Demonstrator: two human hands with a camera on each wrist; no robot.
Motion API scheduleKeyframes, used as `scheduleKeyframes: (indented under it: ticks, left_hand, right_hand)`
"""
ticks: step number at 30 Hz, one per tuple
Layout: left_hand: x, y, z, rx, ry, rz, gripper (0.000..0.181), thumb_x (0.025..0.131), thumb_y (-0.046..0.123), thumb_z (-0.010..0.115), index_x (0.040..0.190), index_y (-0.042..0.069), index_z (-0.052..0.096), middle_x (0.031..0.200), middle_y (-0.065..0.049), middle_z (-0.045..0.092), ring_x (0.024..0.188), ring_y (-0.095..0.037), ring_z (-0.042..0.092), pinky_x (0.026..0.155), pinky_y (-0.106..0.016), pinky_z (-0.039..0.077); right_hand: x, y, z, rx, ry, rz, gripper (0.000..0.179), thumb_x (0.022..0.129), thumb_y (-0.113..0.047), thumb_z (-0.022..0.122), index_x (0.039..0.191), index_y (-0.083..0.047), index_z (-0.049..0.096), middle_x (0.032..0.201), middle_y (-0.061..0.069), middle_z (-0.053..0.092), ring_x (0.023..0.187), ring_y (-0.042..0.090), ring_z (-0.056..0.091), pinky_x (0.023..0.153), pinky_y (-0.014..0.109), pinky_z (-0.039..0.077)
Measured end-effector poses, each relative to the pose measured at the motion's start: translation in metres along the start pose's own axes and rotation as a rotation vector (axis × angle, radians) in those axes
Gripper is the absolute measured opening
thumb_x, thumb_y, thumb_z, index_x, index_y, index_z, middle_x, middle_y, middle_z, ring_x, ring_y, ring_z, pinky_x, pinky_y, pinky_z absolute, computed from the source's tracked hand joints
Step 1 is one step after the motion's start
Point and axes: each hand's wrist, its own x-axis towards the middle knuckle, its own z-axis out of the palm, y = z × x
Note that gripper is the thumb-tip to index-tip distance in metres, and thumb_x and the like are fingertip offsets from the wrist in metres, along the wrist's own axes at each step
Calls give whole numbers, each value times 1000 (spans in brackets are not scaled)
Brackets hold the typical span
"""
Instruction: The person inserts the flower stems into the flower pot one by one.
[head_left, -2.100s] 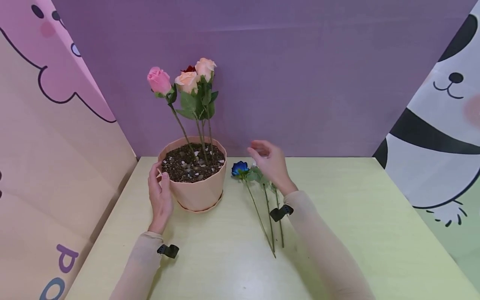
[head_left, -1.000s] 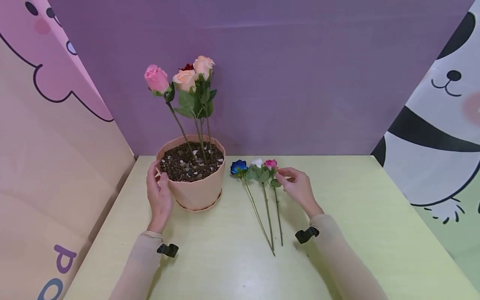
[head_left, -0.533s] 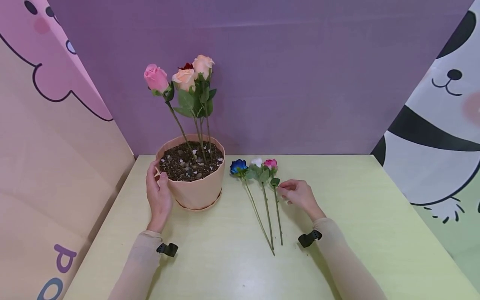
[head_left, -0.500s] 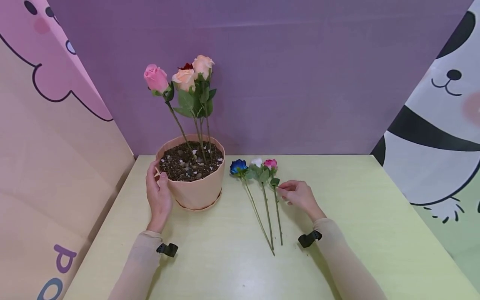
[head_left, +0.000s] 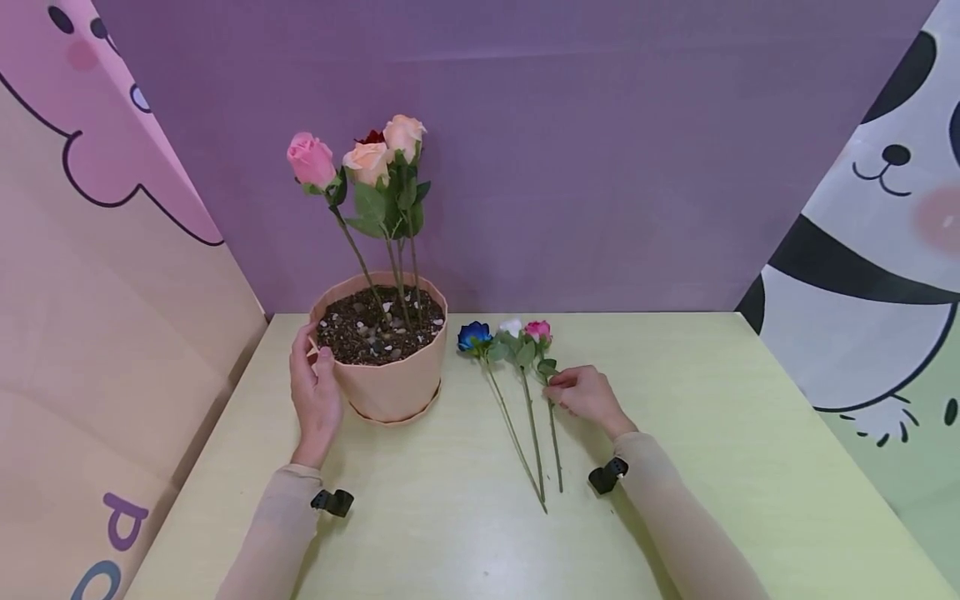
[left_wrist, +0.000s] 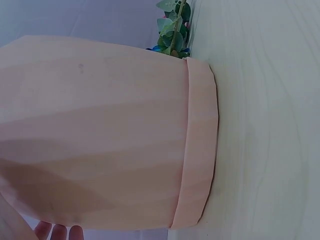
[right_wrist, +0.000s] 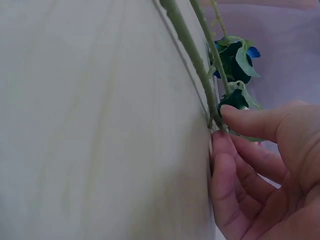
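Observation:
The person's left hand [head_left: 317, 408] holds the left side of a pale pink flowerpot [head_left: 390, 392], thumb toward the front. In the left wrist view, its fingertips [left_wrist: 59, 232] show at the pot's edge. Standing in the pot's soil are a pink rose [head_left: 311, 160], two peach roses [head_left: 367, 162] and a dark red one mostly hidden behind them. The right hand [head_left: 588, 396] pinches the stem of a magenta rose [head_left: 537, 331] below its leaves; the right wrist view shows thumb and fingers meeting at the stem. Left of it lie a white rose [head_left: 511, 327] and a blue rose [head_left: 475, 337].
The pale yellow table [head_left: 420, 517] carries the pot near its back left, on a matching saucer [head_left: 397, 420]. A purple backdrop [head_left: 600, 167] rises behind the table. Printed cartoon panels flank it, with a panda [head_left: 885, 283] at right.
From above the flower heads, the right hand has come down to the magenta rose, slid along it toward the viewer and now pinches its stem. The left hand has stayed at the pot.

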Motion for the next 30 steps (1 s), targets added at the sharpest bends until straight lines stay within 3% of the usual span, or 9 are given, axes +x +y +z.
scheduleKeyframes:
  ticks: [6,13,18,24,30]
  left_hand:
    - [-1,-1,0,3,0,3,48,112,22,41,159,9,44,160,-20,45,133,-40,48,113,-57,36]
    - [0,-2,0,4,3,3,48,112,22,41,159,10,44,159,-20,46,132,-40,48,112,-56,35]
    - [-1,-1,-1,8,-3,-2,48,113,24,41,159,10,43,159,-21,45,132,-41,48,111,-57,36]
    - [-1,-1,-1,9,-6,-6,48,113,24,40,159,10,43,159,-21,45,132,-42,47,112,-58,35]
    - [-1,-1,0,6,-6,-4,48,113,24,40,159,10,43,161,-20,44,133,-41,47,112,-58,36]
  right_hand:
    - [2,-2,5,-62,26,20,34,93,-25,79,116,0,79,81,6,78,56,9,60,63,28,49]
    - [3,-6,6,-14,17,95,28,93,-20,75,112,1,77,75,4,76,58,10,64,65,26,54]
    - [3,-5,7,83,-2,111,30,96,-17,73,117,5,74,82,8,76,67,10,69,65,27,61]
    - [0,-9,6,202,-27,102,34,97,-16,74,122,7,72,87,9,76,71,9,69,68,27,61]
    - [0,-18,1,369,-9,75,37,98,-20,75,125,5,72,105,12,79,78,12,71,75,29,63]
